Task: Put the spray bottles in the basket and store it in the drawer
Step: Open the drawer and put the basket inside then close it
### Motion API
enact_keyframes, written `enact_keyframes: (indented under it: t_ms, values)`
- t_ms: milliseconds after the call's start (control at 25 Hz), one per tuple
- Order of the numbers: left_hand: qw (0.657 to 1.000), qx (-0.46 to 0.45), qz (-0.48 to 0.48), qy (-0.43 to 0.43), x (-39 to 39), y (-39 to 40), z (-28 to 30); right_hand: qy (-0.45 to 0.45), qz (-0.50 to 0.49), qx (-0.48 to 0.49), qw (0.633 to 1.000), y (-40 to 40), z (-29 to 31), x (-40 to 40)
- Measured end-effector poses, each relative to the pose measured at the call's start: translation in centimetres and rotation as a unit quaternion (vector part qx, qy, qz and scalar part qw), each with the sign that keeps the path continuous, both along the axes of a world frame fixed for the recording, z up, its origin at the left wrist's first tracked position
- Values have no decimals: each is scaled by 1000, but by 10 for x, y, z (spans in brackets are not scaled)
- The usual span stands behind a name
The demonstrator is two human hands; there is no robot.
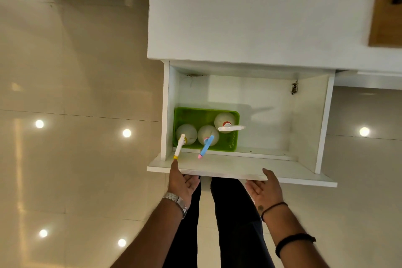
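Observation:
A green basket (pixel 191 114) sits in the front left corner of the open white drawer (pixel 304 128). Three white spray bottles stand upright in it: one with a yellow-tipped nozzle (pixel 188 134) at the left, one with a blue and pink nozzle (pixel 210 134) in the middle, one with a red collar and white nozzle (pixel 224 119) at the back right. My left hand (pixel 182 183) rests against the drawer's front panel (pixel 228 168) near its left end, thumb over the top edge. My right hand (pixel 264 188) touches the same panel further right, fingers apart, palm up.
The drawer hangs out of a white cabinet (pixel 250 17). Glossy beige floor tiles (pixel 76 93) lie to the left and right. My legs in dark trousers (pixel 230 213) stand right behind the drawer front. A wooden panel (pixel 387 6) shows at the top right.

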State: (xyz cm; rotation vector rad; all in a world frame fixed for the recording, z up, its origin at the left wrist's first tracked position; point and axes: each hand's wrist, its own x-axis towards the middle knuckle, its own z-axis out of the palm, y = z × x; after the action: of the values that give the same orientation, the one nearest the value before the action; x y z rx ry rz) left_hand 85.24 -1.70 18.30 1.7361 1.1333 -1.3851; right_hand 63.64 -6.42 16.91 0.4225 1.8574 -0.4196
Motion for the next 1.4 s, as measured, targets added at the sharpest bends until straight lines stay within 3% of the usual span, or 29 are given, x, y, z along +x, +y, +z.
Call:
enact_keyframes:
  t_ms: [200,520,1400]
  values:
    - [997,7,73,31,12,-25,0,-35,-51,19,998,-30,10,10]
    - [996,-3,76,36,32,-75,5,-55,-77,-11,995,-78,17,25]
    - [985,-146,-88,27,82,-232,11,-115,16,-43,992,-242,13,60]
